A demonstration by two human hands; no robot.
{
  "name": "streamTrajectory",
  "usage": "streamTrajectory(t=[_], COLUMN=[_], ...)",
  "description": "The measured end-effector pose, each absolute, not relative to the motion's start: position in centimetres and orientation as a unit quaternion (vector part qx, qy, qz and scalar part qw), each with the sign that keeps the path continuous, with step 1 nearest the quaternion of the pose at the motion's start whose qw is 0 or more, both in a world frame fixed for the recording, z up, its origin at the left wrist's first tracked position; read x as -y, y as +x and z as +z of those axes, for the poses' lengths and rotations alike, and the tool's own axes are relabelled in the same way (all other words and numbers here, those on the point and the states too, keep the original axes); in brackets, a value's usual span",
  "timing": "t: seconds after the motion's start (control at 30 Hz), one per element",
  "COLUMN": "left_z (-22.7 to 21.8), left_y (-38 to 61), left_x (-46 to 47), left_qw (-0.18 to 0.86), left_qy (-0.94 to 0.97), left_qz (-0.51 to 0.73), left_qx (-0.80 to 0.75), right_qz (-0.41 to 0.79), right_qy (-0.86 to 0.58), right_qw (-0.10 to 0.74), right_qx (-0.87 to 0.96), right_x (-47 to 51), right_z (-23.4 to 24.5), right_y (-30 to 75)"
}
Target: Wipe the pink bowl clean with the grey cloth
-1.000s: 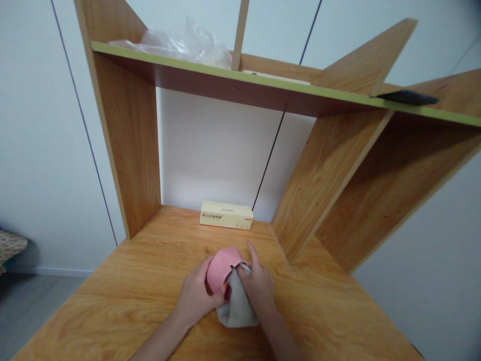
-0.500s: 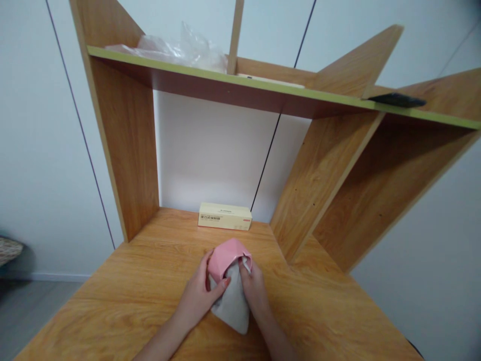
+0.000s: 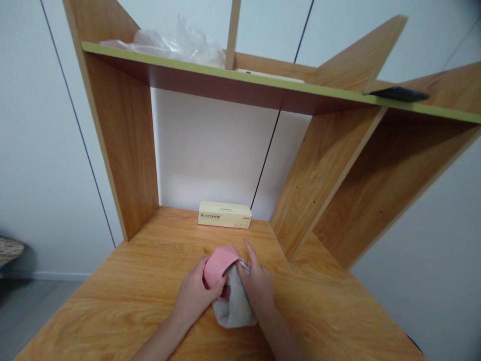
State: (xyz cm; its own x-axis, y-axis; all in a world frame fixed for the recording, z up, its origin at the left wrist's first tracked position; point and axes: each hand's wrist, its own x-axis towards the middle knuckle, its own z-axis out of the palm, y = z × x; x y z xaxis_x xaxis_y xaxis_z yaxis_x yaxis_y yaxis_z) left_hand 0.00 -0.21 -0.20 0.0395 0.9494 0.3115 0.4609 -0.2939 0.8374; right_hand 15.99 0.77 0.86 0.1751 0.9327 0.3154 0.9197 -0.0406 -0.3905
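Note:
A pink faceted bowl (image 3: 221, 261) is tilted on its side over the desk, its opening turned toward me. My left hand (image 3: 195, 291) grips its left side, the thumb over the rim. A grey cloth (image 3: 238, 303) hangs out of the opening and down in front, covering part of the inside. My right hand (image 3: 258, 283) pinches the cloth at the right rim, with its index finger stretched out away from the bowl. A bit of the dark pink inside shows beside the left thumb.
A cream cardboard box (image 3: 224, 214) stands at the back of the wooden desk (image 3: 150, 281). Above, a shelf (image 3: 263, 80) carries a clear plastic bag (image 3: 180, 45) and a flat dark object (image 3: 400, 94). Wooden uprights (image 3: 326, 175) stand on the right.
The bowl has turned slightly and shifted left. My right hand has moved outward a little, its index finger now extended. The cloth's lower end has bunched and swung right.

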Motion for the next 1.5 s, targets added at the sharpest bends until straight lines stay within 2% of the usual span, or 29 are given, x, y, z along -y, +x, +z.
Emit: streamTrajectory(t=[0.13,0.37,0.47,0.67,0.9,1.03,1.17,1.5], left_z=[0.0,-0.2,-0.3,-0.3,-0.5,-0.5,-0.4,-0.8], left_y=[0.0,-0.3,-0.1,0.2,-0.2,-0.1,-0.2,0.4], left_x=[0.6,0.4,0.5,0.5,0.1,0.4,0.7,0.4], left_qw=[0.267,0.314,0.333,0.329,0.275,0.268,0.267,0.351], left_qy=[0.681,0.670,0.670,0.668,0.674,0.694,0.706,0.666], left_qz=[0.441,0.437,0.432,0.453,0.432,0.423,0.409,0.450], left_qx=[-0.520,-0.512,-0.504,-0.490,-0.532,-0.516,-0.513,-0.480], right_qz=[0.060,0.238,0.278,0.289,0.036,0.004,0.063,0.218], right_qy=[-0.699,-0.616,-0.596,-0.600,-0.724,-0.719,-0.682,-0.622], right_qw=[0.262,0.473,0.515,0.461,0.303,0.275,0.294,0.479], right_qx=[0.663,0.583,0.549,0.587,0.619,0.638,0.667,0.580], right_x=[-1.0,-1.4,-1.6,-1.7,-0.9,-0.7,-1.0,-1.5], right_z=[0.3,-0.8,-1.2,-1.3,0.6,0.7,0.3,-0.9], right_y=[16.2,15.9,15.5,15.4,15.9,16.0,16.2,16.0])
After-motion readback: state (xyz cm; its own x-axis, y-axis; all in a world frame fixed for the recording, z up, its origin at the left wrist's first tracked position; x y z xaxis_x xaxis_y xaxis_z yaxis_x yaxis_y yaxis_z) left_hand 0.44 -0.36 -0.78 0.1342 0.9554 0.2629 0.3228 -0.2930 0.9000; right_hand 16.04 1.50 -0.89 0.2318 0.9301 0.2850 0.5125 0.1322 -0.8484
